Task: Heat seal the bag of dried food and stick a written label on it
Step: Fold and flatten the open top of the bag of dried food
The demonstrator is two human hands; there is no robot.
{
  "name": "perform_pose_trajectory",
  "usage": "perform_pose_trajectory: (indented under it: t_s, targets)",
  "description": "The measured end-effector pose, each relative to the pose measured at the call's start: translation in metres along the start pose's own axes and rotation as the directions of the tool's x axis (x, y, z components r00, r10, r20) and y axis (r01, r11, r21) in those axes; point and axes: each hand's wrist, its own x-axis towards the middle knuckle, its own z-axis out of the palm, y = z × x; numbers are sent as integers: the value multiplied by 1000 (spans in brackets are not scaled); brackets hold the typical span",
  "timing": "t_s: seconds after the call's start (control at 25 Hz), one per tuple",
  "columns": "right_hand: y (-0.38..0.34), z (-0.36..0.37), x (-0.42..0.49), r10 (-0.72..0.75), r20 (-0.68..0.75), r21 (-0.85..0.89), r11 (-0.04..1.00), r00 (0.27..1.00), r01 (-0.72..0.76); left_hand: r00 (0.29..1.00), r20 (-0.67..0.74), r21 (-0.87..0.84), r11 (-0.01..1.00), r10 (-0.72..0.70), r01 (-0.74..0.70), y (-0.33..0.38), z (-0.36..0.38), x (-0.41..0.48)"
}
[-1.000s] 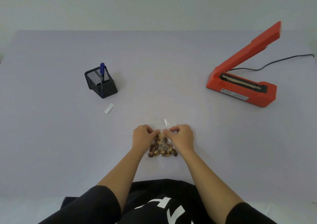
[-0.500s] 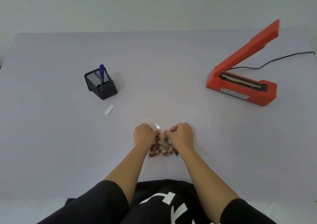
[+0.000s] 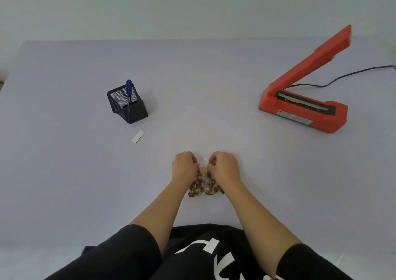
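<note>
Both hands sit close together on the table [image 3: 192,76], just ahead of the person's body. The left hand [image 3: 184,166] has its fingers curled in, and they pinch the clear top of the bag [image 3: 204,183] from its left side. The right hand [image 3: 224,167] is curled the same way and grips the bag's top from the right. The two sets of knuckles are nearly touching, with a bit of shiny plastic showing in the gap. The bag lies flat between and just behind the hands, toward the wrists; its brown and tan dried food is bunched at the near end, partly hidden by both hands. Whether the bag's mouth is open cannot be told.

A white label [image 3: 138,136] lies flat ahead and to the left of the left hand, well apart from it. Just beyond the label stands a black mesh holder [image 3: 128,107] with a blue pen [image 3: 128,89] upright in it. Far ahead and to the right of the right hand sits the red sealer [image 3: 304,110], its arm raised at a slant, the sealing strip exposed. A black cord [image 3: 342,78] runs from behind it off to the right.
</note>
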Motion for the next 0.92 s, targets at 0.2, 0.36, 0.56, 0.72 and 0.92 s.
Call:
perform_pose_trajectory:
  t_s: [0.2, 0.36, 0.56, 0.72, 0.92]
  targets:
    - [0, -2, -1, 30, 6, 14, 999, 1000, -31, 995, 10, 43, 994, 103, -103, -3, 3, -1]
    - [3, -3, -1, -27, 44, 78, 997, 999, 24, 987, -3, -23, 987, 158, -158, -12, 5, -1]
    - [2, -2, 2, -39, 38, 81, 996, 999, 35, 988, 31, -15, 988, 152, -152, -7, -1, -1]
    - [1, -1, 4, -24, 65, 95, 995, 998, 18, 980, 85, 31, 982, 181, -184, -3, -4, 1]
    - [1, 0, 2, -3, 72, 85, 996, 997, -3, 984, 65, 26, 985, 168, -170, -5, -5, 3]
